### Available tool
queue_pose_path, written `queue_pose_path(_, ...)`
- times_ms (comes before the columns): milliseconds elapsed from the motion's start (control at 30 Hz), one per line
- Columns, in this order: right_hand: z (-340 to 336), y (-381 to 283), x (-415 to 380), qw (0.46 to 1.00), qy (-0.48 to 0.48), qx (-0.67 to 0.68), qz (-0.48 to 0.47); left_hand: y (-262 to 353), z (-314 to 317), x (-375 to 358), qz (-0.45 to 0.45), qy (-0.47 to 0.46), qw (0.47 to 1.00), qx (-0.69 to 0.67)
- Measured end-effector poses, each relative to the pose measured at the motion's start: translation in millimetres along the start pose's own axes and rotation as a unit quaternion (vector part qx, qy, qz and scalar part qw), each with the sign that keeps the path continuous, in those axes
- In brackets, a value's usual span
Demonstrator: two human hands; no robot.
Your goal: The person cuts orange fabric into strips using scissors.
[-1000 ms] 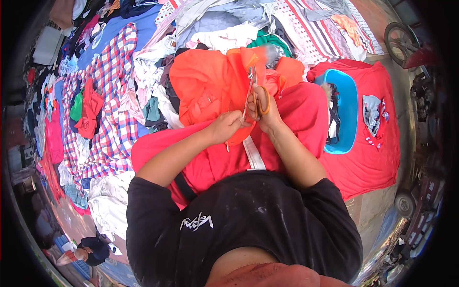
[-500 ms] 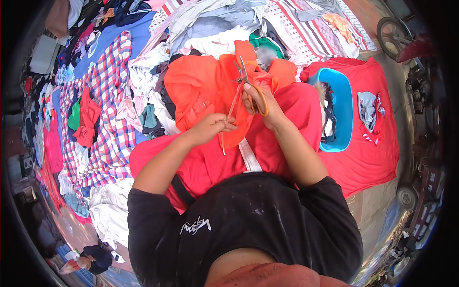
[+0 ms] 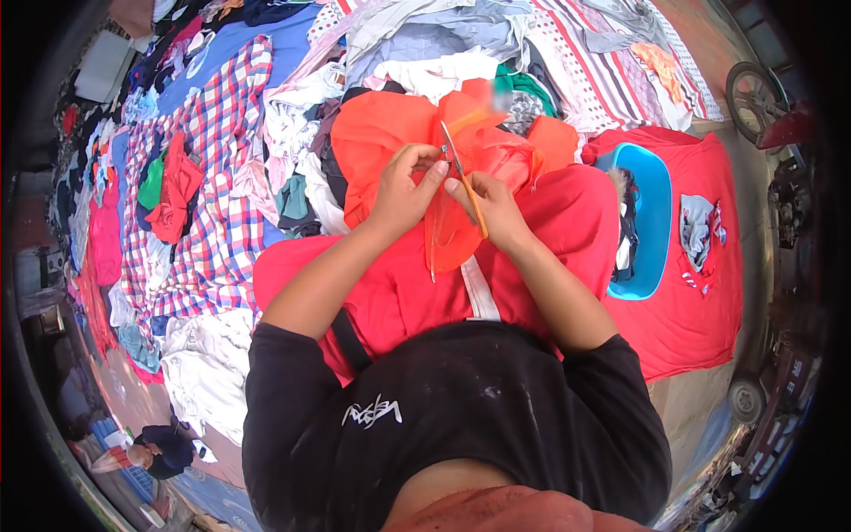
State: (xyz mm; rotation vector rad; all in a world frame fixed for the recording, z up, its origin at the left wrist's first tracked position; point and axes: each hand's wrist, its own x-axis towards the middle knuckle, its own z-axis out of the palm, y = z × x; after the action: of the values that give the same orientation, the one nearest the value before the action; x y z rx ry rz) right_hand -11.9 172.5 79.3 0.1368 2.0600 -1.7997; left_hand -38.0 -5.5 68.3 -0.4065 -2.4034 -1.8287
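The right hand (image 3: 498,213) holds the scissors (image 3: 457,162) over the orange cloth (image 3: 381,129), blades (image 3: 449,140) pointing away from the body (image 3: 452,399). The left hand (image 3: 405,189) is just left of them; whether it pinches anything, one cannot tell.

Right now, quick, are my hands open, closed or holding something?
Left hand: curled over the orange cloth, beside the scissors; can't tell whether it grips anything.
Right hand: closed, holding the scissors at the orange handle end.

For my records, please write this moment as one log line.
left hand: over orange cloth | right hand: holds scissors | tub: on red cloth
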Motion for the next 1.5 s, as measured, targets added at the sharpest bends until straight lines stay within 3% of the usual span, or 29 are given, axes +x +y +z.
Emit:
queue_pose_path(100, 12, 7, 1, 0.999, -0.011, -0.036, -0.006, -11, -4, -1, -0.017, -0.012, 0.999, 0.031)
queue_pose_path(267, 14, 8, 3, 0.999, -0.041, 0.001, 0.004, -16, -6, 0, -0.078, -0.027, 0.996, -0.043)
queue_pose_path(533, 25, 26, 1, 0.998, -0.007, 0.069, -0.001, -13, 2, -3, -0.128, -0.058, 0.983, -0.121)
queue_pose_path(667, 21, 19, -4, 0.999, -0.003, 0.047, 0.022, -19, 4, -2, -0.102, -0.067, 0.981, -0.151)
queue_pose_path(867, 17, 23, 2, 0.989, 0.039, 0.143, 0.005, -17, 5, -3, -0.131, -0.076, 0.961, -0.232)
queue_pose_path(933, 14, 21, 9, 0.983, 0.011, 0.184, -0.015, -20, -3, 1, -0.140, -0.089, 0.956, -0.243)
queue_pose_path(1000, 15, 12, 3, 0.964, -0.053, 0.260, -0.015, -12, -11, 7, -0.159, -0.029, 0.953, -0.258)
queue_pose_path(1033, 18, 12, -2, 0.968, -0.109, 0.226, 0.006, -9, -15, 12, -0.168, -0.001, 0.949, -0.267)
queue_pose_path(1100, 19, 15, -10, 0.962, -0.220, 0.155, 0.050, -14, -31, 25, -0.148, 0.142, 0.929, -0.309)
queue_pose_path(1233, 15, 50, -8, 0.969, -0.204, 0.103, 0.097, -26, -98, 51, -0.105, 0.391, 0.864, -0.299)
queue_pose_path(1333, 0, 67, 1, 0.985, -0.148, -0.008, 0.082, -33, -129, 58, -0.046, 0.462, 0.837, -0.290)
queue_pose_path(1433, -1, 31, -5, 0.999, 0.001, 0.032, 0.004, -42, -108, 53, -0.055, 0.359, 0.894, -0.263)
queue_pose_path(1500, -1, 4, -6, 0.994, 0.049, 0.094, -0.038, -26, -77, 40, -0.080, 0.183, 0.942, -0.271)
